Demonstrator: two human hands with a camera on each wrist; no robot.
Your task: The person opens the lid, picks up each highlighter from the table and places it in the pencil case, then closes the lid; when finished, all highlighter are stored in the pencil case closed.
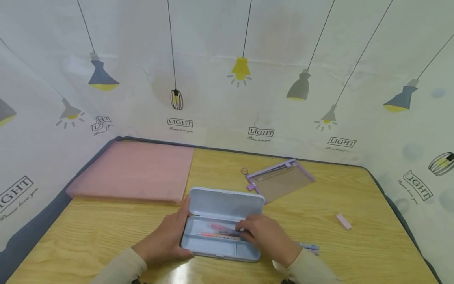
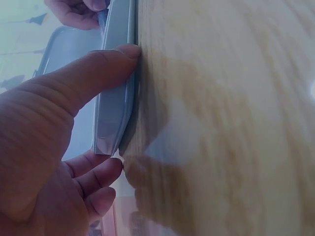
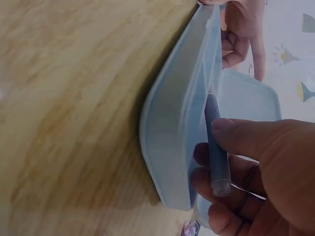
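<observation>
A light blue pencil case [image 1: 214, 247] lies on the table with its lid [image 1: 227, 203] tilted back. My left hand [image 1: 166, 238] holds the case's left end, thumb along the front edge and fingers around the side. Over the right part of the tray, my right hand [image 1: 267, 238] pinches a blue-grey pen [image 3: 217, 155] between thumb and fingers. The pen slants into the long rear compartment, where slim pens with pink ends [image 1: 207, 235] lie. Fingers of my right hand hide part of that compartment. Both front compartments show bare bottoms.
A pink folder [image 1: 138, 169] lies at the back left. Behind the case's right side is a mesh zip pouch [image 1: 283, 183] with a purple edge. An eraser-like pink block [image 1: 343, 221] lies right, and blue pen-like items [image 1: 310, 247] sit beside my right wrist.
</observation>
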